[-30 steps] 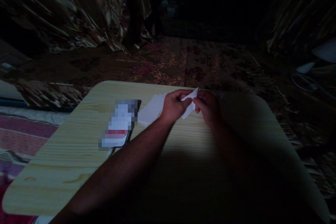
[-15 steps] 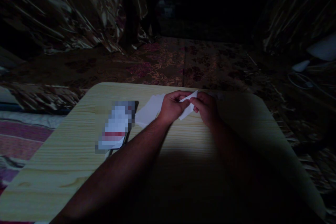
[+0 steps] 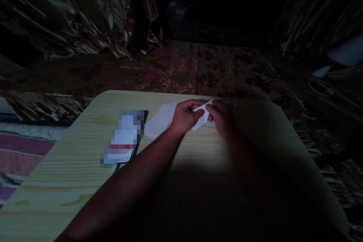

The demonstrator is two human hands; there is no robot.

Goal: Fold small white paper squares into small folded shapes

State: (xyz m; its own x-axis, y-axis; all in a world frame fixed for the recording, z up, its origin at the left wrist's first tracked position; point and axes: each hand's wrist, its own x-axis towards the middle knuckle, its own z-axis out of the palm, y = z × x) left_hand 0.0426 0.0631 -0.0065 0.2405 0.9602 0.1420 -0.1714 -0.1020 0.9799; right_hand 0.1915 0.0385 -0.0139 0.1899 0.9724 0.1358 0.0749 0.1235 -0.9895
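Note:
A small piece of white paper (image 3: 200, 119), which looks folded, is pinched between my two hands near the far edge of the wooden table. My left hand (image 3: 186, 115) is closed on its left side, the thumb lying across the paper. On the upper right part, my right hand (image 3: 222, 115) grips it between thumb and fingers. Several white sheets (image 3: 161, 119) lie overlapping on the table just left of my left hand, which partly covers them. The paper's far side and some fingertips are hidden.
A pixelated phone-like object (image 3: 124, 136) lies left of the sheets on the wooden table (image 3: 70, 155). Patterned fabric (image 3: 176, 68) spans the area behind the table, with curtains (image 3: 93, 11) at the back left. A white cable (image 3: 320, 87) lies at the right. The room is dim.
Both hands keep their hold on the paper with hardly any movement. The whole view has shifted slightly.

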